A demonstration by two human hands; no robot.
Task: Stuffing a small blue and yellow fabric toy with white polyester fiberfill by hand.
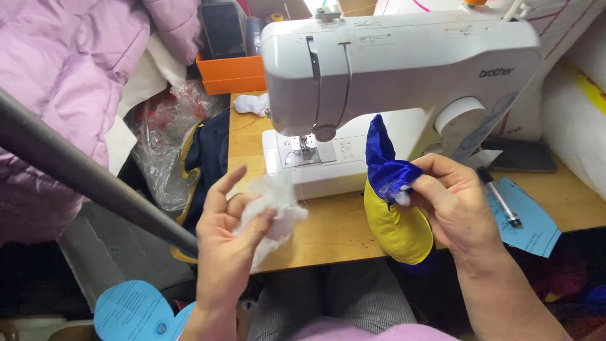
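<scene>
The right hand (pixel 451 202) is clamped around a half-stuffed blue and yellow fabric piece (pixel 392 208), thumb pressing white filling into its opening. The left hand (pixel 230 230), just beside it and apart, pinches a tuft of white stuffing (pixel 273 211) between thumb and fingers. Beyond both hands stands a white sewing machine (pixel 404 76) on the wooden table (pixel 334 227); a pen (pixel 499 197) lies right of the right hand.

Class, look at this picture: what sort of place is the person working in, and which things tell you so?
Probably a small home sewing corner. A white sewing machine stands on a wooden table, the left hand holds white stuffing, and the right hand grips a blue and yellow fabric piece.
</scene>
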